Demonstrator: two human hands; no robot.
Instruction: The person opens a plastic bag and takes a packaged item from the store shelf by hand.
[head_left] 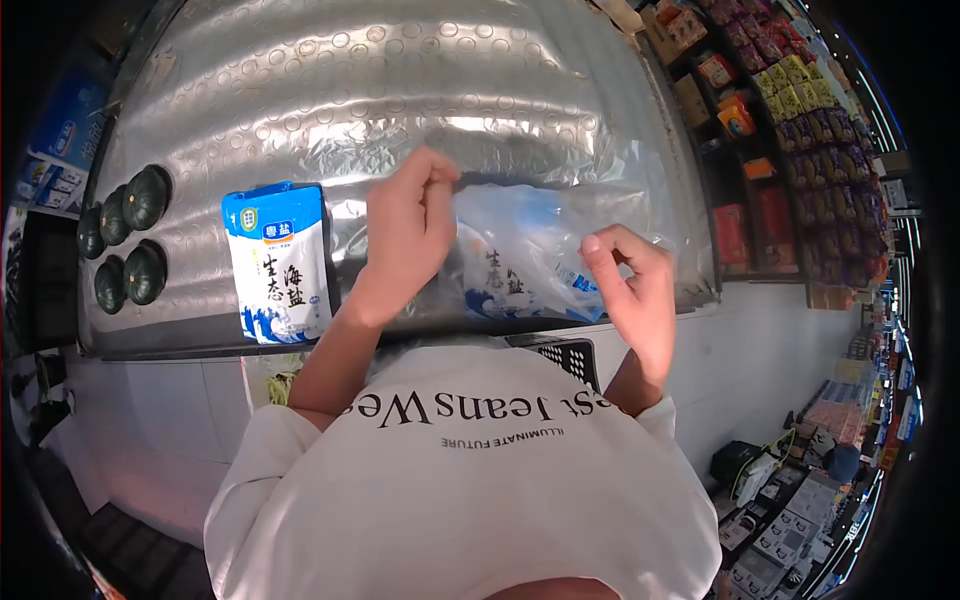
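Observation:
In front of me a blue and white salt pouch (510, 285) lies on the metal counter, seen through a clear plastic bag (555, 240). Whether the pouch is fully inside the bag or only under its film I cannot tell. My left hand (410, 220) is closed at the bag's left side, fingers curled; film seems to run from it. At the right, my right hand (635, 285) pinches the bag's film between thumb and forefinger. A second salt pouch (280, 265) lies face up left of my left hand, touched by neither hand.
Several dark green squashes (147, 198) sit at the counter's left end. The metal counter (300, 80) has a ring-patterned surface. Shelves of packaged goods (815, 150) stand to the right. A black perforated basket (572, 360) is below the near edge.

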